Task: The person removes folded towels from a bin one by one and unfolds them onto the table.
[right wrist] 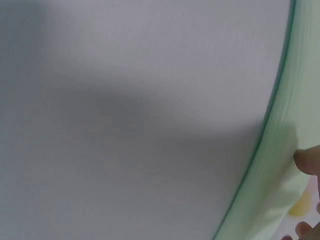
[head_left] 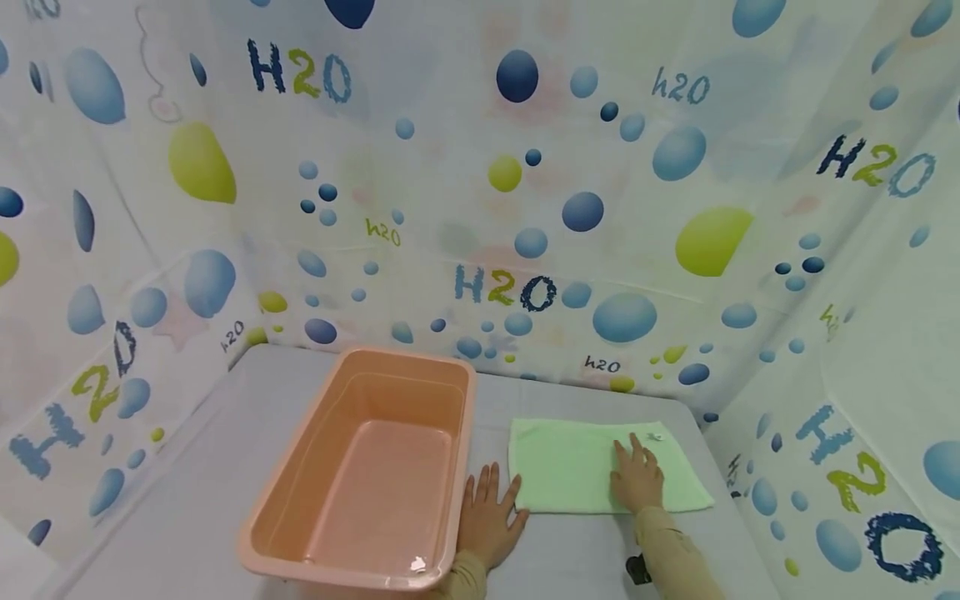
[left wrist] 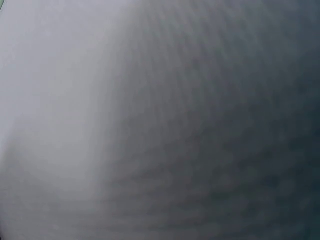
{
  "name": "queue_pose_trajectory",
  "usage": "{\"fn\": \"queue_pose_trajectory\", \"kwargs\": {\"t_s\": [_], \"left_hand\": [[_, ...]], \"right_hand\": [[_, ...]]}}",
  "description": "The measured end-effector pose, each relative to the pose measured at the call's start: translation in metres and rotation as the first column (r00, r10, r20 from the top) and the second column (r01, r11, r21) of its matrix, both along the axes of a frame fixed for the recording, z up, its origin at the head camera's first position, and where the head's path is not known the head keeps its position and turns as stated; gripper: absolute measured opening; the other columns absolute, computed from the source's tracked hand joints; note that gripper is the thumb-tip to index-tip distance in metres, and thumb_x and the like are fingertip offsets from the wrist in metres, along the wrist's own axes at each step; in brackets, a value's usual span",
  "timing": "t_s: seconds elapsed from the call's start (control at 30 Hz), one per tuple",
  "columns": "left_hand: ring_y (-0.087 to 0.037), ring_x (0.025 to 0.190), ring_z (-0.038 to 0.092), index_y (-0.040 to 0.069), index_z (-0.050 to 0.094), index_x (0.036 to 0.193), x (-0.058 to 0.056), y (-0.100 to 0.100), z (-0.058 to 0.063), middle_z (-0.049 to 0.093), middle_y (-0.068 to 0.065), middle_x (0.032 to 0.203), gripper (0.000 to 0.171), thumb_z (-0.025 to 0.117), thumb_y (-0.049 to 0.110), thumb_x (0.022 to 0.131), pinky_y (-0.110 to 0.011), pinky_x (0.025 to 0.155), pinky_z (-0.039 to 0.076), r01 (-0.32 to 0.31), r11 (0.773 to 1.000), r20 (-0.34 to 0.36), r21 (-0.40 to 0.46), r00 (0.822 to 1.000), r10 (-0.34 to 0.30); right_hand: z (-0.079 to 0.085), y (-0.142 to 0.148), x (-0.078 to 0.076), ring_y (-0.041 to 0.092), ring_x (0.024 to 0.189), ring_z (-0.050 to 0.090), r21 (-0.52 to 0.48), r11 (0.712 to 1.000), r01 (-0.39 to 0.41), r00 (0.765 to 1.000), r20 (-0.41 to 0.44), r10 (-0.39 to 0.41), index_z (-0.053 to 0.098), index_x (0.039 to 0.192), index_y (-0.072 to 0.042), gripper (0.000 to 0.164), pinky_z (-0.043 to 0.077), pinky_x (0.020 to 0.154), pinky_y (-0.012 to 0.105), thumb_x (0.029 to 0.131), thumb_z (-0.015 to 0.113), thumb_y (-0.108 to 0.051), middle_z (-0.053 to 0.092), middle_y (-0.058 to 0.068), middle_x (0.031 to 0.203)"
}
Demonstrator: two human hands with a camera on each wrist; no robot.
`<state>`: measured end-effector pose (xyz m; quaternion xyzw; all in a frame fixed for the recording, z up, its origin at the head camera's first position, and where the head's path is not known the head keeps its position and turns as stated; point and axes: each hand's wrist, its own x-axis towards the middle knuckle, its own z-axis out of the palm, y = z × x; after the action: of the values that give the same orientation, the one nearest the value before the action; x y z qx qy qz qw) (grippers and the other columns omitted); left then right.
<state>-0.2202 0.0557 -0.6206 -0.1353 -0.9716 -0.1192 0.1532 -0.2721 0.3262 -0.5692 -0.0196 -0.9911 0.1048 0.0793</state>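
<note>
A light green towel (head_left: 562, 462) lies flat and folded on the table, with a small pale tag at its far right corner. My right hand (head_left: 637, 479) rests on the towel's right half, fingers spread. In the right wrist view a thumb (right wrist: 309, 160) shows over the green cloth (right wrist: 280, 165) near its edge. My left hand (head_left: 489, 517) lies on the table with fingers spread, between the peach plastic basin (head_left: 300, 467) and the towel's near left corner. The left wrist view holds only blurred grey surface and shadow.
The basin stands left of the towel on the white-covered table (head_left: 195, 500). Behind and at both sides hang white curtains (head_left: 450, 150) with blue and green dots and H2O lettering. A small black object (head_left: 637, 570) sits by the right wrist.
</note>
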Motion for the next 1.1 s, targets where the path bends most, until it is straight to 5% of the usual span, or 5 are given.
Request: {"fn": "queue_pose_trajectory", "kwargs": {"t_s": [0.23,0.5,0.77,0.97,1.1], "left_hand": [[-0.030,0.134,0.039,0.034,0.050,0.133,0.003,-0.002,-0.002,0.044,-0.013,0.143,0.050,0.040,0.057,0.090,-0.049,0.109,0.027,0.010,1.000,0.012,0.007,1.000,-0.010],[-0.029,0.136,0.037,0.034,0.052,0.132,0.002,-0.002,0.001,0.042,-0.013,0.145,0.048,0.040,0.056,0.091,-0.049,0.111,0.025,0.005,1.000,0.032,0.020,0.999,-0.006],[-0.030,0.135,0.038,0.034,0.053,0.131,-0.001,-0.001,0.002,0.045,-0.009,0.144,0.049,0.041,0.057,0.090,-0.050,0.110,0.026,-0.004,1.000,-0.001,-0.005,1.000,0.004],[-0.030,0.135,0.039,0.035,0.053,0.131,-0.002,-0.003,0.004,0.046,-0.003,0.144,0.043,0.037,0.051,0.095,-0.050,0.110,0.027,0.017,1.000,0.029,0.007,0.999,-0.018],[-0.028,0.131,0.043,0.036,0.055,0.128,0.001,-0.003,0.004,0.048,-0.001,0.142,0.039,0.039,0.048,0.095,-0.050,0.109,0.030,0.023,1.000,-0.003,0.000,1.000,-0.023]], "right_hand": [[0.008,-0.074,-0.017,0.044,0.100,0.056,-0.185,0.969,-0.166,0.983,0.047,0.178,0.049,0.129,-0.002,0.042,0.048,0.082,0.053,0.088,0.056,-0.009,0.053,0.024,0.123],[0.020,-0.120,-0.023,0.048,0.103,0.048,-0.057,0.998,0.022,0.963,0.271,-0.006,0.055,0.116,-0.002,0.039,0.047,0.074,0.061,0.087,0.063,-0.027,0.054,0.024,0.110],[0.025,-0.074,-0.018,0.060,0.113,0.035,-0.085,0.980,0.177,0.904,0.409,-0.128,0.038,0.134,-0.002,0.076,0.035,0.080,0.076,0.085,0.054,-0.057,0.038,0.034,0.129],[0.023,-0.031,-0.008,0.062,0.109,0.035,-0.096,0.978,0.186,0.905,0.405,-0.133,0.039,0.127,0.010,0.066,0.040,0.080,0.069,0.090,0.053,-0.043,0.036,0.038,0.122],[0.030,-0.016,0.009,0.058,0.105,0.039,-0.029,0.967,0.254,0.897,0.381,-0.224,0.044,0.119,0.011,0.056,0.043,0.076,0.063,0.092,0.050,-0.037,0.039,0.039,0.113]]}}
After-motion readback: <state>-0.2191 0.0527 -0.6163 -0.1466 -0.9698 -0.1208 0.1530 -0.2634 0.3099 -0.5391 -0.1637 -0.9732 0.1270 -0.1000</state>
